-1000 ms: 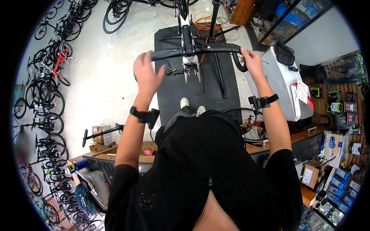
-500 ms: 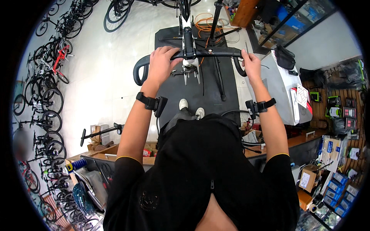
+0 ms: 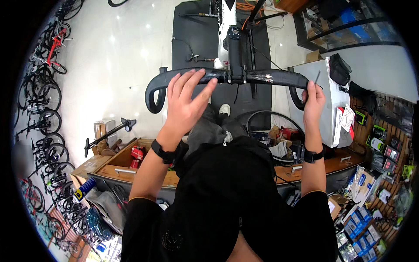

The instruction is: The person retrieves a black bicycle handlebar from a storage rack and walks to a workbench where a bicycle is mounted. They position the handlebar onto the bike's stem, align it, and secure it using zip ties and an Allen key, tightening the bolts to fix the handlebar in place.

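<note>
A black drop handlebar with taped grips spans the view in front of me. Its stem joins it to a white bicycle frame. My left hand rests over the left half of the bar, fingers stretched and apart, not wrapped round it. By the right drop, my right hand is closed on a thin metal rod that looks like a hex key. The rod's tip points up past the fingers; the rest is hidden in the hand.
A dark mat lies beneath the bicycle and its stand. To the right stands a white counter with a black bag. Below are an open wooden drawer and a wheel. Bicycles line the left side.
The handlebar and stem now appear nearer to me and lower in the view. My left hand has opened its fingers and drawn back a little; my right hand still holds the thin rod.
</note>
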A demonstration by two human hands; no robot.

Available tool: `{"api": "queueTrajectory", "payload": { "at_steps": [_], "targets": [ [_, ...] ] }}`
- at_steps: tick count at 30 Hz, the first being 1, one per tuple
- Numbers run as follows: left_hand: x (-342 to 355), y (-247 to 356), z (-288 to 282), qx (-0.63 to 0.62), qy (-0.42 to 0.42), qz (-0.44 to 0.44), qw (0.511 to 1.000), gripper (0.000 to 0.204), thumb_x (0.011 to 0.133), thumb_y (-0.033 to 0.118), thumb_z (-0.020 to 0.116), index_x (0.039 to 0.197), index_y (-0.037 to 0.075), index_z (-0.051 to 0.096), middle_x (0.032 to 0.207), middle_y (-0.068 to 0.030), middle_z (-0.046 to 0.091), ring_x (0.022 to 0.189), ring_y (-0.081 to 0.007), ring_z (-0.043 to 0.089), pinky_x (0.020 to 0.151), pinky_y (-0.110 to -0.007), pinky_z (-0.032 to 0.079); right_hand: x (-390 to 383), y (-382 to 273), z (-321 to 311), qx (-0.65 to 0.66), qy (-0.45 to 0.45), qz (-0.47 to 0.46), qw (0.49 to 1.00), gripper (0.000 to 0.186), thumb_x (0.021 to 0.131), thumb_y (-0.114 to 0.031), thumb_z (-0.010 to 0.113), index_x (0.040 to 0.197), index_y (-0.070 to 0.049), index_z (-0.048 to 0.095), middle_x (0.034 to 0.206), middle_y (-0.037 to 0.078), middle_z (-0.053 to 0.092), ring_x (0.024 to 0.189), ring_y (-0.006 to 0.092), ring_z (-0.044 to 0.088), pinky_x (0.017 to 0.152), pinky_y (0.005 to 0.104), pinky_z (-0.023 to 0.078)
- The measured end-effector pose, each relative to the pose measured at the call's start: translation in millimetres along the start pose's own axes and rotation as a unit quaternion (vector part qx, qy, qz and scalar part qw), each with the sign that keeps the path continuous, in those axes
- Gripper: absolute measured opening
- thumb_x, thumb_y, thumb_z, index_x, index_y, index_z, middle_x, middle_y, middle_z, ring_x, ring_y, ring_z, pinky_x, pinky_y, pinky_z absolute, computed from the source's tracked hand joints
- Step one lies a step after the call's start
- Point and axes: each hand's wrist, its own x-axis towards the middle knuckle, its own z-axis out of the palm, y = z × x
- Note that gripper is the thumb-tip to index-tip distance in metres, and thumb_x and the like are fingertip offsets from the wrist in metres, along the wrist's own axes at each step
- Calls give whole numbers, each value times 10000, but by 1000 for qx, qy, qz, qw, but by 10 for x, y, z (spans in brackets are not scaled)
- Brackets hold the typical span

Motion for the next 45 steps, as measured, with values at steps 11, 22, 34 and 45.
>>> {"api": "queueTrajectory", "payload": {
  "at_steps": [11, 22, 34, 45],
  "targets": [
    [116, 7, -8, -5, -52, -27, 998, 394, 733, 145, 657, 1104, 265, 720, 1163, -54, 561, 1089, -228, 528, 985, -436, 350, 5, 0, 42, -6, 20, 23, 1000, 309, 1011, -267, 521, 792, -54, 573, 660, -29, 498, 596, 52, 402, 550, 222, 300],
    [356, -116, -87, -82, -116, 20, 990, 355, 750, 145, 674, 1103, 158, 700, 1132, -77, 582, 1059, -270, 570, 931, -426, 409, -24, 19, -50, 7, -12, 28, 1000, 221, 992, -207, 566, 955, 5, 614, 710, -36, 495, 606, 53, 435, 541, 211, 355],
    [840, -60, -64, -145, -243, -35, 959, 503, 706, 220, 777, 1128, -9, 626, 1047, -121, 645, 945, -294, 612, 835, -397, 470, -4, -42, -80, 22, -61, 81, 995, 268, 1015, -240, 494, 954, -7, 611, 669, -23, 497, 572, 55, 412, 534, 215, 298],
    [799, -60, 2, -163, -223, -39, 960, 491, 687, 219, 781, 1087, -31, 643, 993, -136, 664, 901, -300, 625, 808, -389, 481, -26, -113, -29, -13, -51, 116, 992, 282, 1014, -262, 515, 840, -49, 575, 621, -41, 460, 544, 43, 385, 505, 208, 277]
  ]
}}
